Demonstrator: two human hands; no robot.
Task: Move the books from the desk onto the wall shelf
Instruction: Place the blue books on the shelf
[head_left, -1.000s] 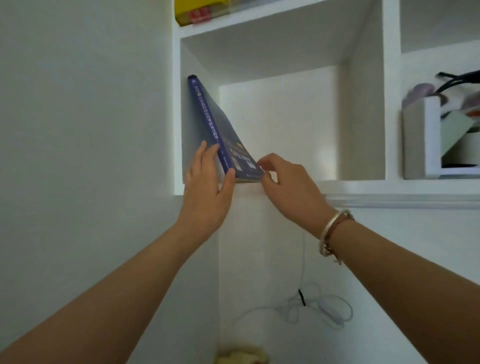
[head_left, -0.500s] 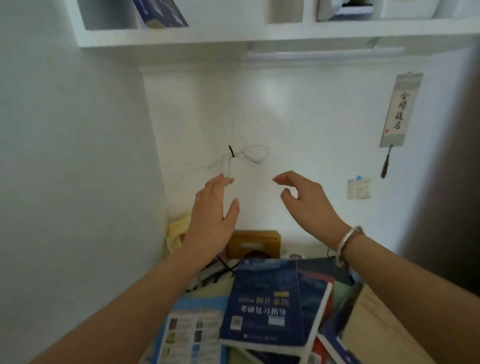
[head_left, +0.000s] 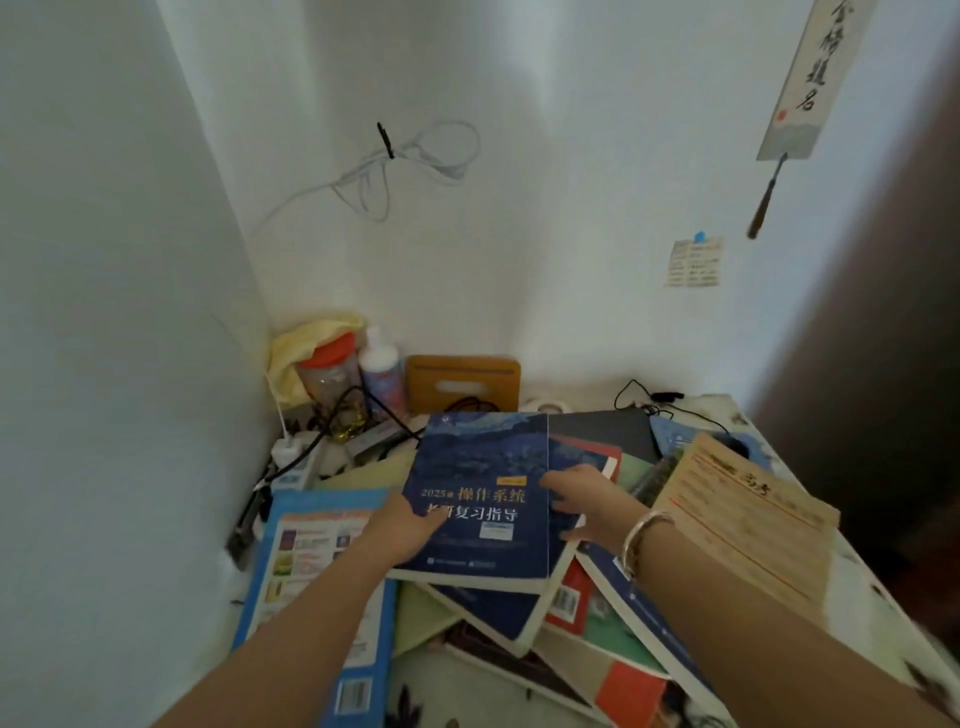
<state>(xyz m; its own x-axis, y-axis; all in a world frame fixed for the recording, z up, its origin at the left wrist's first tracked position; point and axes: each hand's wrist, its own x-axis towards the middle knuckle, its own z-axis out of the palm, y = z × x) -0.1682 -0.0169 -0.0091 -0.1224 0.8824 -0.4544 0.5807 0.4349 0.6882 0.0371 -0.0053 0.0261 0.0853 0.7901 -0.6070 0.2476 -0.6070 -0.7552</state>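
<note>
A thick dark blue book (head_left: 483, 462) with white and yellow lettering lies on top of a loose pile of books on the desk (head_left: 862, 608). My left hand (head_left: 410, 525) grips its left edge, thumb on the cover. My right hand (head_left: 587, 501), with a silver bangle at the wrist, closes over its right edge. Around and under it lie a light blue book (head_left: 311, 561), a tan book (head_left: 743, 519) and a red and green book (head_left: 623, 691). The wall shelf is out of view.
In the back left corner stand a red-lidded jar (head_left: 330, 374), a white bottle (head_left: 382, 374), a brown box (head_left: 462, 382) and a power strip (head_left: 291, 457) with black cables. A coiled white cable (head_left: 415, 156), a hanging scroll (head_left: 810, 78) and a paper note (head_left: 693, 262) are on the wall.
Both hands let go of the blue book left leaning in the shelf, came down empty, and now hold the top dark blue book on the desk pile. My view dropped from shelf to desk.
</note>
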